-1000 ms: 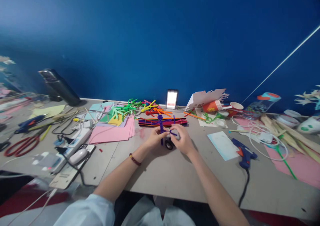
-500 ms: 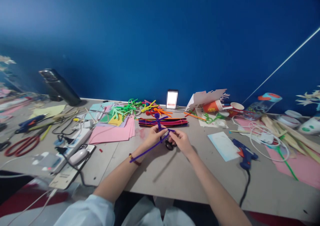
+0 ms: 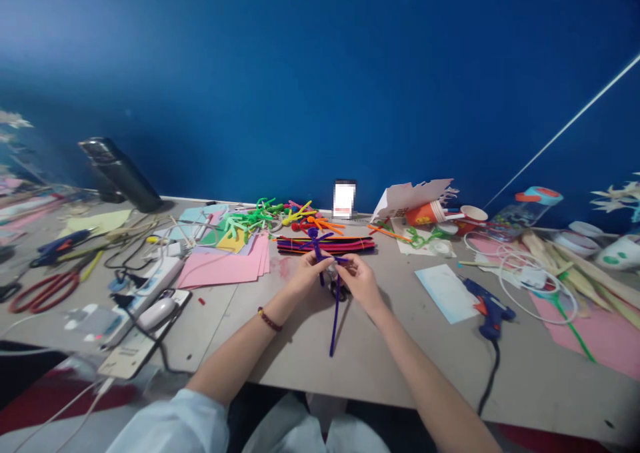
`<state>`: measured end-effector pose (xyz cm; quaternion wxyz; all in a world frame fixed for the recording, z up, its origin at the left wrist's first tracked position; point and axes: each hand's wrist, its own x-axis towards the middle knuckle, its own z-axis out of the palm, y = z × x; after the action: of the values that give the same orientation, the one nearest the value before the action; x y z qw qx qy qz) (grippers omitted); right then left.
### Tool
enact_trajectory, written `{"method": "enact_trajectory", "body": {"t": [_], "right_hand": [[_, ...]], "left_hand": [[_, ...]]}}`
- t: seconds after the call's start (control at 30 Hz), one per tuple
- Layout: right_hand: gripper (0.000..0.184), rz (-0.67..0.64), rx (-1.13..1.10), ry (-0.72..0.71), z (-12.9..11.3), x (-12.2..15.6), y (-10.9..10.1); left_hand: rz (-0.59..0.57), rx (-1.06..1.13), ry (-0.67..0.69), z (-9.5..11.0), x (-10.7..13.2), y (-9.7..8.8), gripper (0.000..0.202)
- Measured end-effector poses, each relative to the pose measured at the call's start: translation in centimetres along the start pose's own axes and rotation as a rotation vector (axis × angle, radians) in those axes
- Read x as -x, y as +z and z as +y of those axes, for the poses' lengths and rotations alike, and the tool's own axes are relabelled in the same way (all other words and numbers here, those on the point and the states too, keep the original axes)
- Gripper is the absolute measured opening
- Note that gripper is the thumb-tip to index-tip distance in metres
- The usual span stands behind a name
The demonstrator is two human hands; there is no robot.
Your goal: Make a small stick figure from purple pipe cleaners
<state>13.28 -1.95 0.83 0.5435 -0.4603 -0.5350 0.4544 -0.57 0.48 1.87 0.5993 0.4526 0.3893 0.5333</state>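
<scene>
Your left hand [image 3: 307, 276] pinched a slightly tilted purple fuzzy-wire figure [image 3: 316, 245] over the grey table [image 3: 400, 366], near a banded bundle of multicoloured pipe cleaners [image 3: 350, 245]. Your right hand [image 3: 363, 283] gripped a long, thin purple fuzzy strand [image 3: 335, 329]; its free end, earlier slanting left across your dark-red beaded bracelet [image 3: 270, 320], now pointed toward you.

Left hand [image 3: 305, 274], right hand [image 3: 362, 282], adjacent, pinching

Deep blue wall [image 3: 320, 93], paler sheen at upper left, long grey table [image 3: 380, 366] below
</scene>
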Motion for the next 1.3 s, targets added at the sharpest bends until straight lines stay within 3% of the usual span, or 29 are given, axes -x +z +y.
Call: {"method": "enact_trajectory", "body": {"t": [0.2,0.3,0.43,0.57,0.63,0.8,1.1,1.2,1.3], "right_hand": [[0.031,-0.059,-0.1,0.145,0.3,-0.5,-0.1],[0.024,-0.016,0.051,-0.001,0.4,-0.2,-0.1],[0.012,0.111,0.504,-0.25,0.1,0.5,-0.3],[0.013,0.254,0.688,-0.357,-0.4,0.8,-0.6],[0.02,0.285,0.681,-0.381,-0.7,0.8,-0.6],[0.018,0.195,0.557,-0.371,-1.1,0.6,-0.7],[0.031,0.22,0.251,-0.149,0.1,-0.3,-0.9],[0.031,0.179,0.128,-0.015,0.6,-0.5,-0.9],[0.029,0.202,-0.005,0.021,0.7,-0.6,-0.7]], "left_hand": [[0.037,-0.021,0.04,0.1,-0.1,0.0,0.022],[0.053,-0.049,0.05,0.1,-0.1,-0.1,0.023],[0.029,-0.068,0.033,0.2,0.2,0.3,0.025],[0.016,-0.045,-0.013,0.3,0.5,0.6,0.029],[0.008,-0.062,-0.004,0.2,0.4,0.4,0.029],[-0.058,-0.133,0.073,-0.2,0.0,0.0,0.023],[-0.106,-0.202,0.088,-0.2,0.3,0.1,0.025],[-0.119,-0.202,0.083,-0.1,0.4,0.2,0.026],[-0.131,-0.178,0.066,0.0,0.5,0.2,0.026]]}}
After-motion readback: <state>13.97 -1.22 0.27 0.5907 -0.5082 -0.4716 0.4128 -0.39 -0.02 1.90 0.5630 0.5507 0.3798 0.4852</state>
